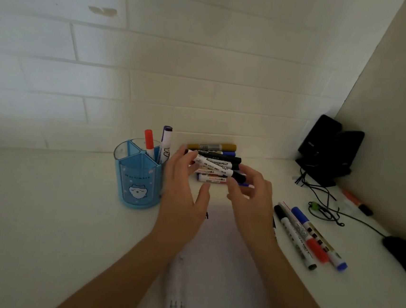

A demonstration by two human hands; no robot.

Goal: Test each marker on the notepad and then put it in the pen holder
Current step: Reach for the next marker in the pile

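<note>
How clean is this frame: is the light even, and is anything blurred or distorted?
Head view: dim light, tiled wall brightest at left, right corner dark. Head view: wide-angle bends the grout lines. Head view: left hand, right hand and the marker they hold are soft; notepad print unreadable; no glare.

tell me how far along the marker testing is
Done: two markers stand in the pen holder. In hand: left hand and right hand hold a black-capped marker above the notepad, cap on. Left: the pile by the wall and the loose markers to the right.
</note>
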